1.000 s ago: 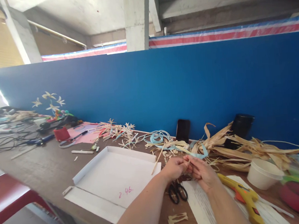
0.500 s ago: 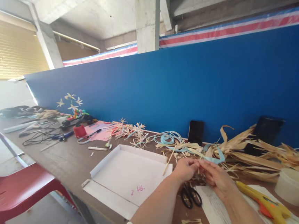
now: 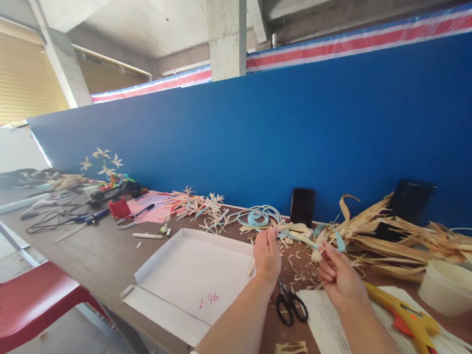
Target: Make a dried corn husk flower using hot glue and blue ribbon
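My left hand (image 3: 267,256) is raised over the right edge of a white box lid (image 3: 179,284), thumb and fingertips pinched together. Whatever is between them is too small to make out. A thin pale stick (image 3: 251,268) shows partly beside that hand. My right hand (image 3: 339,275) is closed in a pinch above the printed paper (image 3: 324,315). Pale husk scraps lie right behind its fingertips, so I cannot tell what it holds. Black-handled scissors (image 3: 291,306) lie on the table between my forearms. Below them sit pale cut husk pieces (image 3: 291,353).
Dried corn husks (image 3: 373,231), a phone (image 3: 303,207) and light-blue strips (image 3: 260,216) lie along the blue partition (image 3: 216,140). To the right are a yellow glue gun (image 3: 409,316) and a white tub (image 3: 454,287). Small husk flowers (image 3: 213,201) and red thread (image 3: 118,208) sit left.
My hands were together at the fingertips and are now apart. The left hand has moved left and up; the right has stayed near the paper. The view has shifted slightly right.
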A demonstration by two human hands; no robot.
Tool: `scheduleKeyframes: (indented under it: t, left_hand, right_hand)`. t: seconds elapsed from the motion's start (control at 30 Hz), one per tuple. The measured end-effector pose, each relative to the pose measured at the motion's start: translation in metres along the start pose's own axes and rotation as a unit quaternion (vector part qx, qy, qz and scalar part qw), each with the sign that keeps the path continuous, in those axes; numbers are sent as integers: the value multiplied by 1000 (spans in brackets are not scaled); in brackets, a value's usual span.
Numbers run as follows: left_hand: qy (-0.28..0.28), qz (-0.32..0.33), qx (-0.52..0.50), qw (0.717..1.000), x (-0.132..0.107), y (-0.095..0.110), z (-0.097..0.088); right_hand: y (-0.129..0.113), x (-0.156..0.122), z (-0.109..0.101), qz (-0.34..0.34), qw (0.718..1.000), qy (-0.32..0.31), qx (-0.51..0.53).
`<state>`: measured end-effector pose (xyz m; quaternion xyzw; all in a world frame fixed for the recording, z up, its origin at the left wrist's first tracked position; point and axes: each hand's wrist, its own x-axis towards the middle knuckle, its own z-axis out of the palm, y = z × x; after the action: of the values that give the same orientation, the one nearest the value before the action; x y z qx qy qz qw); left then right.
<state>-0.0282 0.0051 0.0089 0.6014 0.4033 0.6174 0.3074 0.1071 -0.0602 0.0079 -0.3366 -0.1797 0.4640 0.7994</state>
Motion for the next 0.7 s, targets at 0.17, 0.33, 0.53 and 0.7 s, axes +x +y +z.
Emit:
scheduleKeyframes:
  t: [0.17, 0.33, 0.53, 0.7]
  left_hand:
    - [3, 54, 25, 998, -1, 2, -2]
    - [-8, 84, 53, 995, -4, 8, -4]
    - [-39, 97, 75, 992, -7, 12, -3]
    - [-67, 105, 105, 987, -9, 11, -4]
  right_hand:
    - [5, 1, 0, 10, 1000, 3, 14]
    - [-4, -2, -1, 23, 995, -23, 90]
    - [-39, -21, 6, 37, 946, -101, 306]
    - [-47, -27, 7, -4, 935, -93, 342]
